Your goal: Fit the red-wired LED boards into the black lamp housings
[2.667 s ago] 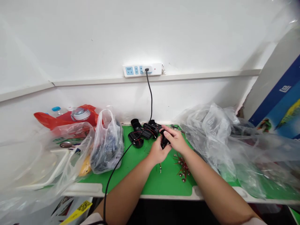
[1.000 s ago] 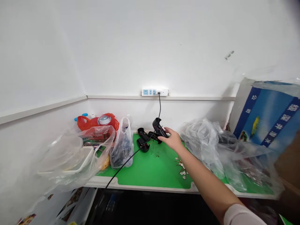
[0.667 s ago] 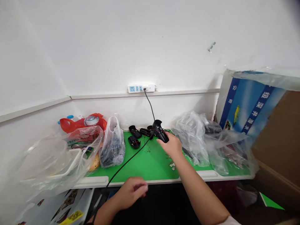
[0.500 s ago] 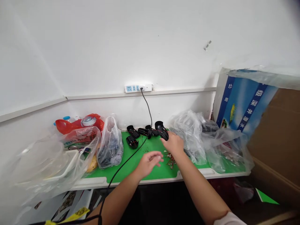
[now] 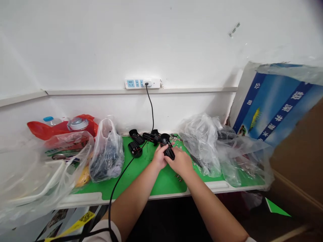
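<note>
Between both hands is a black plastic housing with a cup-shaped upper end and thin wires. My left hand grips its left side, thumb on top. On its right side, my right hand is closed round the lower part, and those fingers are partly hidden. Similar black housings with red wires lie just beyond and to the left. Small metal parts with red leads are on the green mat beside my right wrist, and more small metal pieces lie behind the held housing.
A black cable runs from the wall power strip across the mat. Filled plastic bags and a red bag stand left. Clear plastic bags crowd the right, beside a large cardboard box.
My left hand has come up to the housing and taken hold of it. My right hand has drawn the housing slightly nearer. The view has shifted to the right.
</note>
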`<state>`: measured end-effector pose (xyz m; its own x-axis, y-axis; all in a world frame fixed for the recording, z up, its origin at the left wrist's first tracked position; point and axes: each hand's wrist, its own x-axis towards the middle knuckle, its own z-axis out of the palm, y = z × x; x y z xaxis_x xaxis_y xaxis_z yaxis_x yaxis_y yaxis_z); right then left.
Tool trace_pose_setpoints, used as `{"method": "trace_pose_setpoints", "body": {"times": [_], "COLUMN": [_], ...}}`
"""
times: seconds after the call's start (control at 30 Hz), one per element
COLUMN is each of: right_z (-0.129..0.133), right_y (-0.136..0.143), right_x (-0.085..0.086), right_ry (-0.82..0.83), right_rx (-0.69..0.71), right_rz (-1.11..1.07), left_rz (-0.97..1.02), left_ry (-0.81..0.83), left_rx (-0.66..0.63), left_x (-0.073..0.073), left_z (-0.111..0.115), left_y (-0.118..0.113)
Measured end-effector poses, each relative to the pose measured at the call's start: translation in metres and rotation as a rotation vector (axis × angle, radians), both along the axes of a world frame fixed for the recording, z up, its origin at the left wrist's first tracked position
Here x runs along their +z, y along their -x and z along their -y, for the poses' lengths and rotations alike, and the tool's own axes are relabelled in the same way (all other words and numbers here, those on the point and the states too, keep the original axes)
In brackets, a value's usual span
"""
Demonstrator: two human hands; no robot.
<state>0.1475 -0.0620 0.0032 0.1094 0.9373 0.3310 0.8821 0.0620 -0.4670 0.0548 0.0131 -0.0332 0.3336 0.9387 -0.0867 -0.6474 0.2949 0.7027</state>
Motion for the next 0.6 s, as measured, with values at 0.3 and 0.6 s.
{"method": "trace_pose_setpoints", "body": {"times": [0.3,0.6], "right_z": [-0.05,-0.071], "right_y": [-0.016,-0.015], "right_x": [0.002,-0.014], "right_ry": [0.016,0.045], "right_rx": [0.285,0.299], "right_rz": [-0.3,-0.683], "left_rz": [-0.203,-0.325], "left_ry": [-0.302,-0.379], "left_rx": [0.092,0.022], "left_x": [-0.006,-0.01], "left_z": [-0.015,-0.013], "left_y": [0.012,0.011]}}
